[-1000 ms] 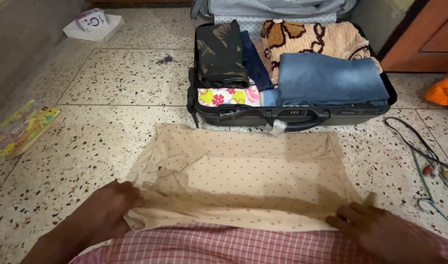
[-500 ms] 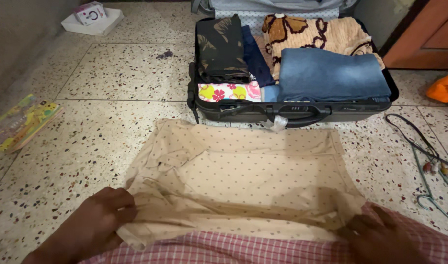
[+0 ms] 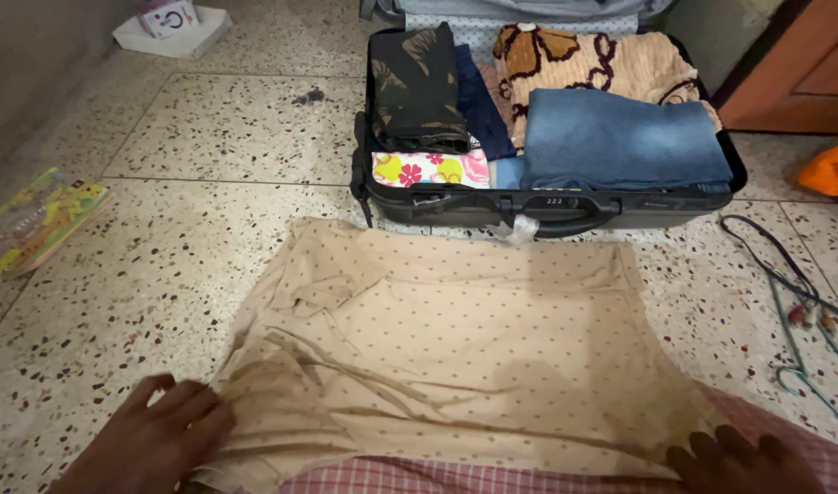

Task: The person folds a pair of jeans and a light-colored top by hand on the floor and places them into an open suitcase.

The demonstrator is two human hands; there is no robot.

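On floor | left hand (image 3: 153,439) grip: pinching beige dotted cloth (image 3: 455,338) corner; right hand (image 3: 744,462) grip: grasping opposite corner

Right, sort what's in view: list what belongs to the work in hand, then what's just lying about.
In hand:
left hand and right hand, each at a near corner of the beige dotted garment
open suitcase with folded clothes

Lying about:
picture book
white box
cords
orange bag
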